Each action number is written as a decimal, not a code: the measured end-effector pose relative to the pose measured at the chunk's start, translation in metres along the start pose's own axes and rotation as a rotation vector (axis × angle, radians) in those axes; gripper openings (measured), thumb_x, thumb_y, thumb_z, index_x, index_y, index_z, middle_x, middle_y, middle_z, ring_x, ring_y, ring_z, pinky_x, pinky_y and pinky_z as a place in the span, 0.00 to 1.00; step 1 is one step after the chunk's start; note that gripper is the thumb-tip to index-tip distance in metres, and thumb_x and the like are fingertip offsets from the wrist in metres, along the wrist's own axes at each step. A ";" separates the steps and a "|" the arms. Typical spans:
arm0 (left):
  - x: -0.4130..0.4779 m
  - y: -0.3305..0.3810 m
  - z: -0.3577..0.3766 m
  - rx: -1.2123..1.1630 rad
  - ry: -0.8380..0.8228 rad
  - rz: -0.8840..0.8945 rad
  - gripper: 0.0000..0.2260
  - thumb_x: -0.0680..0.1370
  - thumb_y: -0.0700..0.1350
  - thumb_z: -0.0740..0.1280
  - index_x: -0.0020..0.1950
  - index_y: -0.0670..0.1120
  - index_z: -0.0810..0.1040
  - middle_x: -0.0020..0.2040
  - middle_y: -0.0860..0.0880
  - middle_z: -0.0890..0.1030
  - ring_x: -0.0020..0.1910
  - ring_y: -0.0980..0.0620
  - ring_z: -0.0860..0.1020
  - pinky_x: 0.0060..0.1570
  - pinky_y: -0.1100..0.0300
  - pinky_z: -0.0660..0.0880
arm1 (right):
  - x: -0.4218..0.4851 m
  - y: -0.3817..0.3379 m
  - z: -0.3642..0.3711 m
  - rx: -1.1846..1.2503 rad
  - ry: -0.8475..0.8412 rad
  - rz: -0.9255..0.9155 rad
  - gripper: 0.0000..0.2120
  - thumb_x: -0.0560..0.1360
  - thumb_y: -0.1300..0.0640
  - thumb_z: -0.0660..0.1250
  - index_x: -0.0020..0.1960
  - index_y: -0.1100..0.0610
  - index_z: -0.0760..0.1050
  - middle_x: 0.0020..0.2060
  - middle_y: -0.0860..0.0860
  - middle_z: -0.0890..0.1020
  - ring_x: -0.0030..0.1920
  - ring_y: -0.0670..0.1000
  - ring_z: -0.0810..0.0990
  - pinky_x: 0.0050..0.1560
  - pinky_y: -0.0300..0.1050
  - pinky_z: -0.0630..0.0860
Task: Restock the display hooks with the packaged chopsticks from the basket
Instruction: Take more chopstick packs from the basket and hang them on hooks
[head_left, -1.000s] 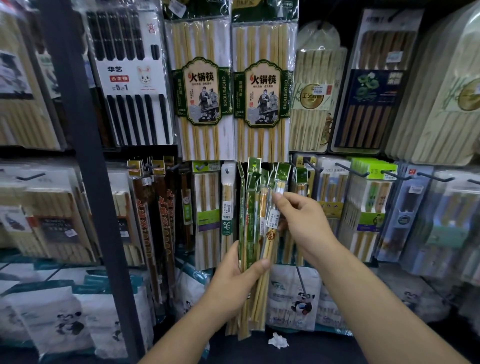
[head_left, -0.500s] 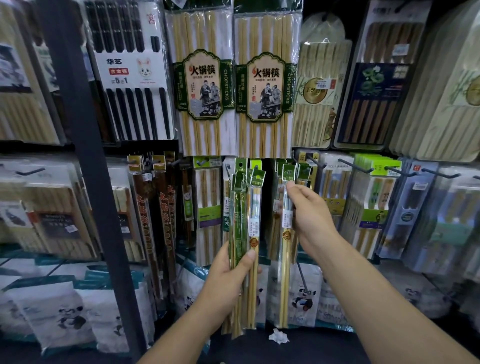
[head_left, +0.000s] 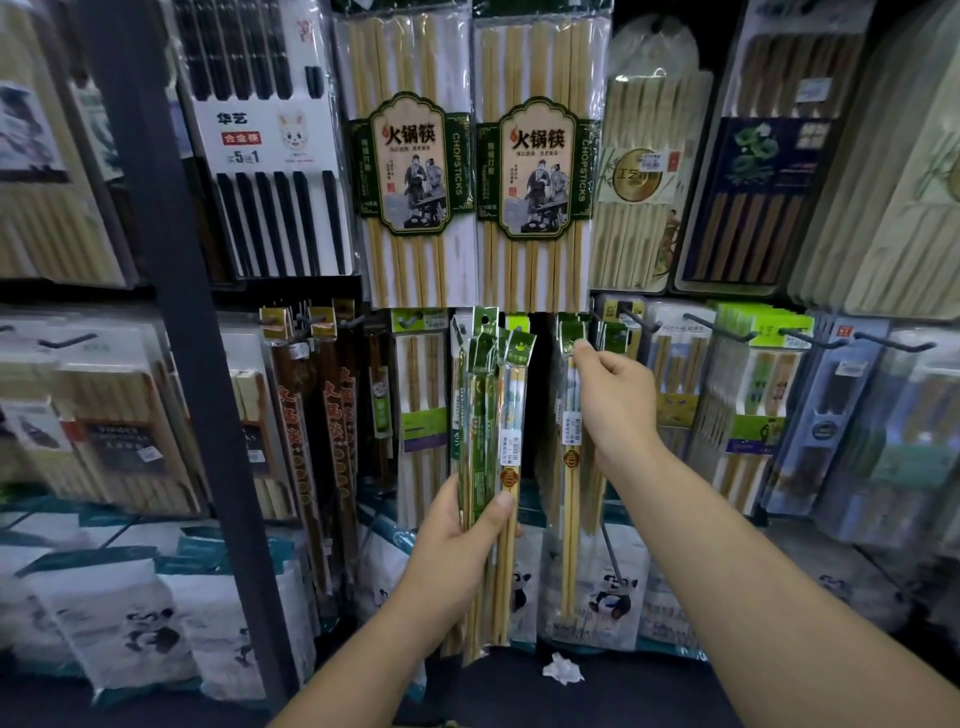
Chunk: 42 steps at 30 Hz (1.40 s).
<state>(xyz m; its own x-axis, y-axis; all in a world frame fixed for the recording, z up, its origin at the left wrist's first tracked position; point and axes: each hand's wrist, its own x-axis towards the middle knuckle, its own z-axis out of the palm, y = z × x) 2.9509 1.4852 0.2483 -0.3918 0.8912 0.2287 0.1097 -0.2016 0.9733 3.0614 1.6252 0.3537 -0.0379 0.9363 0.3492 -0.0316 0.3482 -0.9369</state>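
A bundle of packaged chopsticks is gripped upright in the left hand, thumb curled across its front. Just to its right, the green header of a single pack is pinched by the fingertips of the right hand, near a display hook.

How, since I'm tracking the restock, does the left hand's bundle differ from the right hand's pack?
The bundle holds several packs; the pack is single. The left hand grips the bundle near its middle; the right hand pinches the pack at its top. Both stand upright with green headers.
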 end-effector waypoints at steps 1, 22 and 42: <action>0.000 0.000 0.000 0.001 0.001 0.003 0.12 0.79 0.57 0.68 0.61 0.57 0.77 0.52 0.57 0.86 0.49 0.63 0.83 0.43 0.76 0.75 | 0.000 0.000 0.000 0.001 0.014 -0.006 0.31 0.82 0.50 0.64 0.23 0.49 0.57 0.20 0.44 0.57 0.22 0.46 0.56 0.47 0.47 0.78; 0.008 0.007 0.009 0.011 -0.037 0.071 0.09 0.81 0.52 0.69 0.61 0.57 0.78 0.53 0.58 0.86 0.53 0.60 0.83 0.51 0.68 0.78 | -0.014 0.014 -0.021 -0.237 0.027 -0.242 0.10 0.80 0.47 0.67 0.40 0.45 0.80 0.35 0.42 0.83 0.40 0.37 0.80 0.34 0.28 0.71; 0.006 0.000 0.004 -0.034 0.001 0.060 0.05 0.82 0.48 0.67 0.55 0.49 0.78 0.39 0.55 0.82 0.38 0.55 0.81 0.42 0.64 0.79 | -0.001 0.001 -0.007 0.038 -0.024 -0.084 0.17 0.82 0.54 0.65 0.37 0.61 0.77 0.25 0.46 0.68 0.31 0.47 0.67 0.41 0.35 0.71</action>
<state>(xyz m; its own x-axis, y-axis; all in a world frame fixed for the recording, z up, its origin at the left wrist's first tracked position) 2.9523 1.4921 0.2496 -0.3864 0.8767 0.2865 0.1018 -0.2682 0.9580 3.0689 1.6252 0.3526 -0.0575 0.9024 0.4271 -0.0740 0.4228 -0.9032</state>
